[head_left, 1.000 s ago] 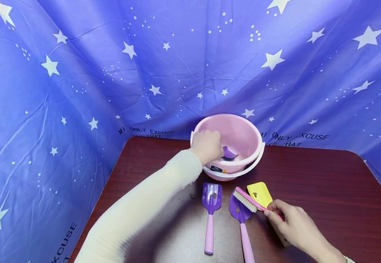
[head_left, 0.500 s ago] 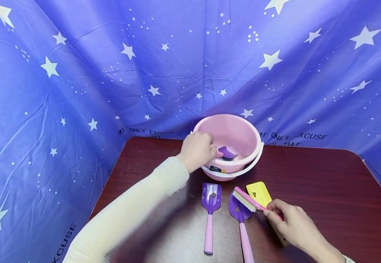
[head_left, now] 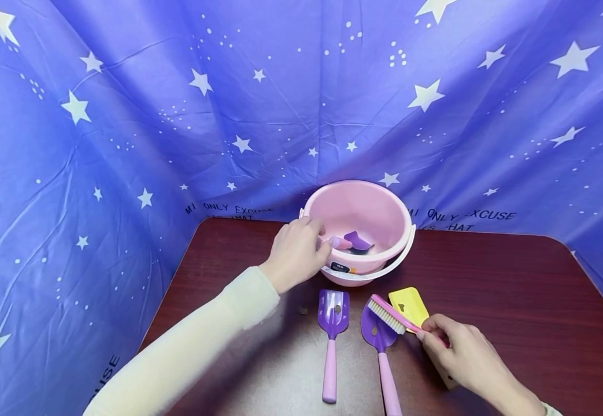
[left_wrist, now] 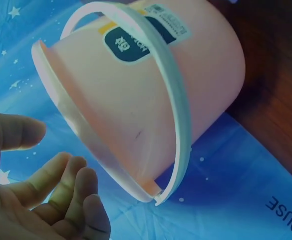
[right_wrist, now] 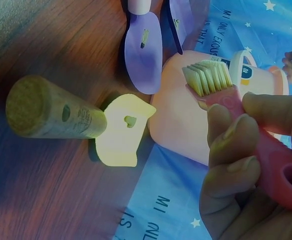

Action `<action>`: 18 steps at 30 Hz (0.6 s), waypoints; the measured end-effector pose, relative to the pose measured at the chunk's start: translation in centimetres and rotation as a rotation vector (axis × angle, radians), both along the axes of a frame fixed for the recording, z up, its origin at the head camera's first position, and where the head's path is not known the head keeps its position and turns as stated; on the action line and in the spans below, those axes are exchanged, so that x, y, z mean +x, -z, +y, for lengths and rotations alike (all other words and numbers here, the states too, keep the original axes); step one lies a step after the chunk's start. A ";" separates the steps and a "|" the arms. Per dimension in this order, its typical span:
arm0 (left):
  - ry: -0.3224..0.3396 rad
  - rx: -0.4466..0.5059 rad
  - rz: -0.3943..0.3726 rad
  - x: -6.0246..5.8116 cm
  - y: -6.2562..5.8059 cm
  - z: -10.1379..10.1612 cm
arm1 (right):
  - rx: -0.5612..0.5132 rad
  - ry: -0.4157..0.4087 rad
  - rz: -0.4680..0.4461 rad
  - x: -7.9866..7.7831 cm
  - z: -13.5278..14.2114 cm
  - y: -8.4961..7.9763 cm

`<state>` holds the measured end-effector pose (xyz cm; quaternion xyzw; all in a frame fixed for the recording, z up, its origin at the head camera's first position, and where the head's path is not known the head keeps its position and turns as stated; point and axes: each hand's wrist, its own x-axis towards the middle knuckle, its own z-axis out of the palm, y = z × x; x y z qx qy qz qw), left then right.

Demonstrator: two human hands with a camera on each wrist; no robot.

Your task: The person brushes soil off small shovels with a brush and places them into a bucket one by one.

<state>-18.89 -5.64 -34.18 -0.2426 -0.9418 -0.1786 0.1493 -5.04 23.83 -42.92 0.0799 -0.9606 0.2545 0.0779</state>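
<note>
A pink bucket (head_left: 366, 211) with a white handle stands at the back of the table. My left hand (head_left: 297, 251) is at its left rim, fingers loosely bent and holding nothing; the left wrist view shows them apart from the rim. Inside the bucket lies a small shovel with a purple blade (head_left: 355, 241) and pink grip. My right hand (head_left: 465, 353) pinches the pink handle of a brush (right_wrist: 230, 95) with pale bristles. In the head view the brush overlaps a purple round-bladed shovel (head_left: 389, 384) and the edge of a yellow shovel (head_left: 407, 306).
Left of the round shovel lies a flat-ended purple shovel (head_left: 329, 370) with a pink handle. The yellow shovel's tan handle (right_wrist: 56, 110) runs under my right hand. Blue star-printed cloth (head_left: 259, 110) hangs behind the dark red table (head_left: 514, 277).
My left hand has drawn back out of the bucket toward the left and its fingers have loosened, leaving the small shovel inside. My right hand with the brush has stayed put.
</note>
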 end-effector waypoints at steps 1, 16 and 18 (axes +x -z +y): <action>0.004 0.010 0.009 0.2 0.2 -0.1 | 0.000 -0.001 0.002 0.0 0.0 0.0; -0.007 0.054 0.024 4.2 4.2 -2.7 | 0.016 0.002 -0.001 0.1 0.1 0.1; -0.010 0.057 0.009 4.7 4.8 -2.9 | 0.016 0.001 0.001 0.1 0.1 0.0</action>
